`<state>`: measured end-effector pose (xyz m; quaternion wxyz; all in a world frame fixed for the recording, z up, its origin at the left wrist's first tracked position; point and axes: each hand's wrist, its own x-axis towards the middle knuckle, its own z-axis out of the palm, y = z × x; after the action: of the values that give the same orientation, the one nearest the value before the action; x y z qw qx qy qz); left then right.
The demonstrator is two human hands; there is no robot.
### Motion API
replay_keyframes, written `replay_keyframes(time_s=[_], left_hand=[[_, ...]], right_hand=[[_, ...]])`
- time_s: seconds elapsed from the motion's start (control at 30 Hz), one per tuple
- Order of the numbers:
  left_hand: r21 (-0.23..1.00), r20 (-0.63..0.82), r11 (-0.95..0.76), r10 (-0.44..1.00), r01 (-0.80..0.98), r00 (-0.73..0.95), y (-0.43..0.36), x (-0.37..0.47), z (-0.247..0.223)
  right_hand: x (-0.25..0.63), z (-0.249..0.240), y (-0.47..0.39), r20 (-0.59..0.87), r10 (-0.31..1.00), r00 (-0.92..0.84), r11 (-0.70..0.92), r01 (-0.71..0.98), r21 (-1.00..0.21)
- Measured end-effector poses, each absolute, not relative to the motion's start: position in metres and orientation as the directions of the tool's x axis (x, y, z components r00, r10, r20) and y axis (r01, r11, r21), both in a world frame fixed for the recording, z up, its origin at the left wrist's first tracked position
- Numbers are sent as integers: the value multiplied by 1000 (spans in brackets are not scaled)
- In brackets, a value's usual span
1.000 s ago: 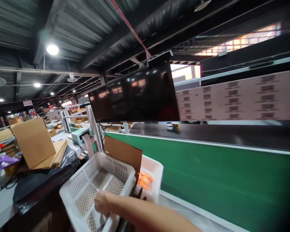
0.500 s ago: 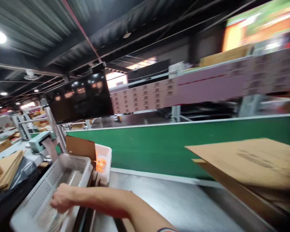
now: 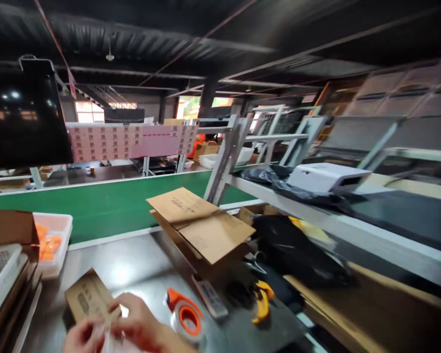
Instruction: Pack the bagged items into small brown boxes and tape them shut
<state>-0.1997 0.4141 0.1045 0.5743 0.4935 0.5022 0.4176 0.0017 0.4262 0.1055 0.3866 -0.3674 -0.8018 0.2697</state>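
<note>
Both hands are together at the lower left of the metal table [image 3: 132, 255]. My left hand [image 3: 84, 337] and my right hand [image 3: 137, 318] are closed on a whitish, see-through piece [image 3: 112, 340], blurred, perhaps plastic. Just behind them a small brown cardboard box [image 3: 88, 299] stands on the table, its near corner partly covered by my right hand. To the right of my right hand lies an orange tape dispenser [image 3: 187, 316] with a clear roll.
A white bin of orange items [image 3: 53, 242] and a white basket [image 3: 2, 264] stand left. Flattened cartons [image 3: 202, 220] lie at the back, a yellow tool [image 3: 262, 301] to the right. A green barrier [image 3: 113, 211] runs behind. A printer [image 3: 327, 176] sits on the right shelf.
The view has swung right. The arm that reached into the white basket is out of it, and both hands are now together by the small box. The tape dispenser has come into view.
</note>
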Motion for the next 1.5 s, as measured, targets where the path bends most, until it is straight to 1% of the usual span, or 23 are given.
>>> replay_keyframes(time_s=[0.03,0.07,0.1,0.17,0.23,0.33,0.4,0.43,0.5,0.57,0.63,0.77,0.87,0.97,1.1,1.27,1.5], left_hand=[[987,-163,163,975,13,151,414,-197,107],[990,-144,144,976,15,164,414,-194,112],[993,-115,115,980,12,162,415,-191,117],[997,-73,74,984,4,164,416,-184,129],[998,-70,70,986,2,153,414,-180,139],[993,-117,119,988,-15,101,405,-182,147],[988,-149,151,987,-35,57,396,-188,148],[987,-156,158,987,-42,36,391,-192,149],[985,-164,164,986,-45,11,383,-199,148],[985,-167,167,986,-39,-6,375,-205,147],[986,-161,159,986,-45,-32,369,-208,145],[981,-180,171,978,-87,-109,360,-210,141],[986,-163,158,976,-46,-143,355,-211,140],[990,-127,134,976,32,-176,353,-211,138],[984,-97,119,982,131,-164,352,-211,133],[979,-139,153,984,136,-108,354,-209,123],[980,-189,193,980,51,-68,361,-205,118]], right_hand=[[11,114,415,436,828,-352,547,337,-766],[18,124,407,412,875,-253,474,280,-835],[22,133,401,341,926,-165,370,211,-904],[22,147,396,192,977,-95,203,120,-972],[15,153,396,151,983,-101,163,130,-978],[1,152,397,173,977,-123,194,184,-964],[-7,150,399,206,961,-187,245,215,-946],[-11,150,400,244,942,-229,297,236,-926],[-16,151,403,360,873,-329,450,259,-855],[-20,153,407,470,772,-428,596,232,-768],[-24,155,411,530,698,-482,675,197,-711],[-31,154,416,561,646,-518,716,154,-681],[-35,151,416,586,591,-554,759,135,-637],[-36,146,417,627,529,-572,823,166,-543],[-34,141,417,653,461,-601,882,232,-410],[-29,138,415,628,454,-632,890,293,-349],[-22,132,414,581,476,-661,879,350,-322]])
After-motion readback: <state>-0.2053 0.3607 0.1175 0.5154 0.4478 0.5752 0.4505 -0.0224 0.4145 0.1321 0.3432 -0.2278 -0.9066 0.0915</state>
